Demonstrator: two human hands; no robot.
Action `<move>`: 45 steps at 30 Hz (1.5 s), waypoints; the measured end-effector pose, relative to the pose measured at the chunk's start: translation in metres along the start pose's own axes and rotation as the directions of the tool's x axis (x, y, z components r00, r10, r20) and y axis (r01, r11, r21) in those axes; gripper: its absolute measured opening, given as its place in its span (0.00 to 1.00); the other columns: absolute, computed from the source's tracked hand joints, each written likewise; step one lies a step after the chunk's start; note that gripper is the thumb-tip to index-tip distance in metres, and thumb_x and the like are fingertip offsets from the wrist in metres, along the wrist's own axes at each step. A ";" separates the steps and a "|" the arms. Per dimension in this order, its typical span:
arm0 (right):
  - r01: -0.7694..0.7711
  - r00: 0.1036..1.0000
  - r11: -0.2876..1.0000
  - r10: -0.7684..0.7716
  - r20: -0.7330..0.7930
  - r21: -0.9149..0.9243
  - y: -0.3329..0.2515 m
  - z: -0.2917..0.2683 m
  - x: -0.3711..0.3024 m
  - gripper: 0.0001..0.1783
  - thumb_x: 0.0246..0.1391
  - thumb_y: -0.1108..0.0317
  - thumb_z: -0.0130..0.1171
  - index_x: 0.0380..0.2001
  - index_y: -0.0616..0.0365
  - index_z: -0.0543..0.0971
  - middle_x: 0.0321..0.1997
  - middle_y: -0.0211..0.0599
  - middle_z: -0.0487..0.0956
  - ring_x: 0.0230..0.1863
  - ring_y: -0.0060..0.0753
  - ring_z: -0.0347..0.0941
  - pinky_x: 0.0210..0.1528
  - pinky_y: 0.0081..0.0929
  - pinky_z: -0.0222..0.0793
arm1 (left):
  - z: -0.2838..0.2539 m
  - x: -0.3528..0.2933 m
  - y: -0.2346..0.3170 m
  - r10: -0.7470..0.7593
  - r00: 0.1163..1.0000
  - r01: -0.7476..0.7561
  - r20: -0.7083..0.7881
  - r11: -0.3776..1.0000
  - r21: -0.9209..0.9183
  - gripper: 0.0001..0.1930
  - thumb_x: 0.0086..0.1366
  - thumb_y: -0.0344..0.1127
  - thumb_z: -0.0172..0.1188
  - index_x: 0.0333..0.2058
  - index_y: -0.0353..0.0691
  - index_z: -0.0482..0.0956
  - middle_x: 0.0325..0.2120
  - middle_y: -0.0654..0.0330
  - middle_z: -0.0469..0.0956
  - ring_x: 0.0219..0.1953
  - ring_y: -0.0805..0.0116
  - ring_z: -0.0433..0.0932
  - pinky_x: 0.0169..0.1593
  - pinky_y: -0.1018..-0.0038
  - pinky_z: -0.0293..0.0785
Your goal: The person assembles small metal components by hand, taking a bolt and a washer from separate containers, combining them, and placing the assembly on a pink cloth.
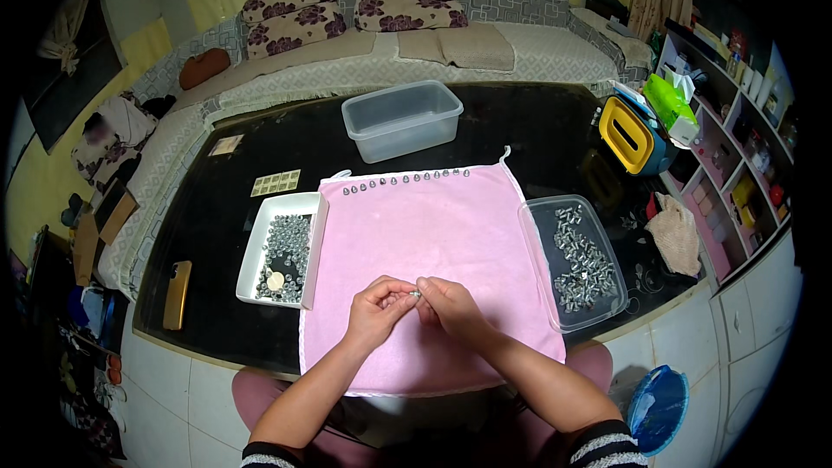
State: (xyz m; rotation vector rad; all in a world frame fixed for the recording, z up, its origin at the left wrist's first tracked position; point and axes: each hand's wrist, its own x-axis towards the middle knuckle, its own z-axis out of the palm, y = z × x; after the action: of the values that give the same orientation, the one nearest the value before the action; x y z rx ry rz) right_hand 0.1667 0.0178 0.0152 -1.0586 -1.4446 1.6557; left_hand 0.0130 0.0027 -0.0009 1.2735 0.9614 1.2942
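Observation:
Over the middle of a pink cloth, my left hand and my right hand meet fingertip to fingertip. Pinched between them is a small silvery metal piece, too small to make out fully. A row of small silvery pieces stands along the cloth's far edge. Left of my hands, a white tray holds many small, shiny round pieces and a cream disc. On the right, a shallow see-through plastic tray contains many small metal cylinders.
Beyond the cloth on the black table stands a translucent plastic box. A gold phone and a card of square stickers lie left. At right are a yellow-and-blue tissue box, a beige cloth and a blue bin.

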 end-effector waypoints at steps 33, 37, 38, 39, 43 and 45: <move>-0.078 0.995 0.997 0.078 0.061 -0.011 -0.007 -0.002 -0.005 0.23 0.57 0.54 0.41 0.19 0.60 0.71 0.14 0.31 0.69 0.17 0.21 0.65 0.22 0.19 0.61 | -0.005 -0.004 -0.010 -0.009 1.000 0.010 0.012 0.999 -0.043 0.04 0.54 0.20 0.55 0.30 0.33 0.74 0.24 0.64 0.71 0.28 0.77 0.71 0.33 0.81 0.70; 0.256 0.941 0.850 -0.328 -0.082 -0.460 -0.009 -0.037 0.000 0.14 0.53 0.61 0.46 0.24 0.61 0.72 0.20 0.42 0.73 0.23 0.38 0.70 0.29 0.31 0.65 | -0.002 -0.009 -0.002 -0.092 0.994 0.095 -0.052 0.994 0.047 0.06 0.54 0.22 0.57 0.32 0.33 0.75 0.26 0.63 0.76 0.28 0.80 0.73 0.34 0.85 0.70; 0.256 0.898 0.722 -0.424 -0.118 -0.643 -0.021 -0.055 -0.001 0.11 0.52 0.64 0.48 0.25 0.61 0.73 0.23 0.44 0.74 0.26 0.43 0.70 0.31 0.34 0.65 | -0.004 -0.010 -0.004 -0.101 0.993 0.103 -0.055 0.994 0.030 0.06 0.54 0.22 0.57 0.33 0.32 0.75 0.27 0.61 0.77 0.29 0.79 0.74 0.35 0.85 0.70; 0.226 0.867 0.703 -0.461 -0.190 -0.674 -0.024 -0.077 -0.004 0.07 0.48 0.67 0.50 0.26 0.59 0.73 0.28 0.45 0.75 0.31 0.47 0.70 0.34 0.37 0.65 | -0.004 -0.010 -0.005 -0.114 0.992 0.114 -0.044 0.993 -0.002 0.06 0.54 0.22 0.57 0.33 0.32 0.75 0.27 0.61 0.77 0.30 0.78 0.74 0.36 0.85 0.71; -0.094 0.715 0.522 -0.557 -0.422 -0.848 -0.030 -0.147 -0.021 0.06 0.43 0.72 0.52 0.27 0.58 0.75 0.32 0.42 0.74 0.37 0.45 0.70 0.41 0.35 0.66 | -0.002 -0.011 -0.006 -0.148 0.989 0.146 -0.029 0.987 -0.060 0.06 0.54 0.21 0.57 0.33 0.31 0.74 0.27 0.60 0.77 0.31 0.77 0.75 0.37 0.83 0.72; -0.143 0.671 0.440 -0.616 -0.413 -0.887 -0.028 -0.164 -0.035 0.08 0.40 0.75 0.54 0.29 0.58 0.75 0.33 0.41 0.74 0.40 0.45 0.69 0.43 0.34 0.65 | -0.001 -0.011 -0.004 -0.147 0.989 0.146 -0.031 0.989 -0.022 0.06 0.54 0.21 0.56 0.33 0.31 0.74 0.27 0.59 0.77 0.31 0.76 0.75 0.38 0.81 0.72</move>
State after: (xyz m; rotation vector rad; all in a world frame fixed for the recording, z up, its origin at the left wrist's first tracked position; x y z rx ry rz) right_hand 0.3290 0.0606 0.0392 -1.6394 -1.7507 -0.0063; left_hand 0.0120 -0.0072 -0.0067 1.1481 1.0426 1.2103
